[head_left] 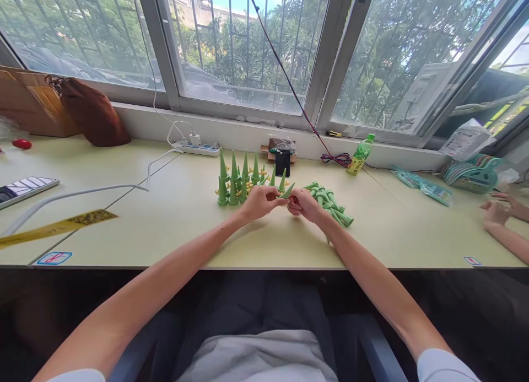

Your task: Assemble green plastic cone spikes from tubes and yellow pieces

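Note:
Both hands meet over the middle of the table around one green pointed cone piece (288,191). My left hand (261,202) pinches it from the left, and my right hand (305,202) closes on it from the right; its lower part is hidden by fingers. Just behind my left hand stand several upright green cone-topped pieces (233,175) with small yellow parts, arranged in rows. Beside my right hand lies a loose pile of green pieces (335,206), resting on their sides.
Behind the pieces a dark phone (282,162) leans on a small box. A green drink bottle (361,155) tilts near the window ledge. On the left are a power strip (198,148), a white cable (142,187) and a brown bag (93,114). Another person's hands (502,211) rest at far right.

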### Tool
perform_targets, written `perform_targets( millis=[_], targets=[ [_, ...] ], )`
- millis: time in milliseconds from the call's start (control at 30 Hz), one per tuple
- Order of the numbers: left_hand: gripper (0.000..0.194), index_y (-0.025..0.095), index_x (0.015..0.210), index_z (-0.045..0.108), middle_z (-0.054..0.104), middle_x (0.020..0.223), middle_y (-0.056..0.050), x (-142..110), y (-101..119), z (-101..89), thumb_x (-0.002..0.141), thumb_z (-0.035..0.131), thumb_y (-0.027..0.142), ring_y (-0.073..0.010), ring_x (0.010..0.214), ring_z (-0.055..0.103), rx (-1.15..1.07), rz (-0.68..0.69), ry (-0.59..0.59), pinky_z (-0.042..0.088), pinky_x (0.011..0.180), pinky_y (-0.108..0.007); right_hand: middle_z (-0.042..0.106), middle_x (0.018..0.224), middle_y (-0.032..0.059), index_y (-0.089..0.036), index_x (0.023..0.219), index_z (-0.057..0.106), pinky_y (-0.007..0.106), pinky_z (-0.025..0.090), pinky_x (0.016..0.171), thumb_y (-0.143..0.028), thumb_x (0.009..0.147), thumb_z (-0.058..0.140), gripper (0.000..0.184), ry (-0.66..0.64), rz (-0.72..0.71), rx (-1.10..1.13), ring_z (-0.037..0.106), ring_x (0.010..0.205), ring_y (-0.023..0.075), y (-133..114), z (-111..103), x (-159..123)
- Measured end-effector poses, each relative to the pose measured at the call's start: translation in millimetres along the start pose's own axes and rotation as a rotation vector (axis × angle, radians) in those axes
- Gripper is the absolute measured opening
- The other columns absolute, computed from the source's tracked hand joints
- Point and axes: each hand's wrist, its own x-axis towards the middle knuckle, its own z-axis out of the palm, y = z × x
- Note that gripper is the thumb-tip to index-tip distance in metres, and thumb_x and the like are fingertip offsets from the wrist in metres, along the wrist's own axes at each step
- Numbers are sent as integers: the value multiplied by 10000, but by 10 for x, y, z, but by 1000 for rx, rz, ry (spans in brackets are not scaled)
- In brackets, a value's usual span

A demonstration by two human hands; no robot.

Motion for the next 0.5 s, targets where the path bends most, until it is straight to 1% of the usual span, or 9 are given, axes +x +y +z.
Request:
perform_targets(
  millis=[100, 167, 300, 500],
  targets=[
    [442, 124, 706, 642, 608, 560, -15, 8, 45, -42, 729, 759, 550, -84, 421, 508, -251, -162, -137, 378, 413, -209, 289, 370, -61, -208, 479, 377, 222, 209, 371, -255, 774, 531, 336, -17, -33, -8, 294, 342, 73, 6, 7, 2],
    [479, 118, 685, 633, 615, 561, -31, 13, 69, -69, 703, 776, 575, -84, 421, 515, -365, -237, -171, 405, 412, -211, 305, 379, -61, -202, 490, 402, 222, 222, 374, -276, 792, 541, 340, -27, -59, -11, 309, 346, 74, 10, 10, 0],
    [516, 117, 624, 602, 613, 544, -48, 15, 90, -88, 704, 772, 597, -76, 408, 507, -494, -319, -206, 396, 395, -200, 311, 394, -70, -199, 511, 421, 218, 237, 378, -300, 803, 567, 341, -31, -104, -31, 319, 349, 70, 30, 2, 5],
    [515, 108, 645, 628, 629, 557, -80, 28, 87, -94, 718, 761, 600, -87, 394, 493, -618, -444, -246, 355, 362, -213, 325, 426, -72, -195, 526, 434, 217, 268, 388, -357, 819, 591, 370, -17, -164, -78, 339, 369, 64, 61, -15, 20]
  ],
)
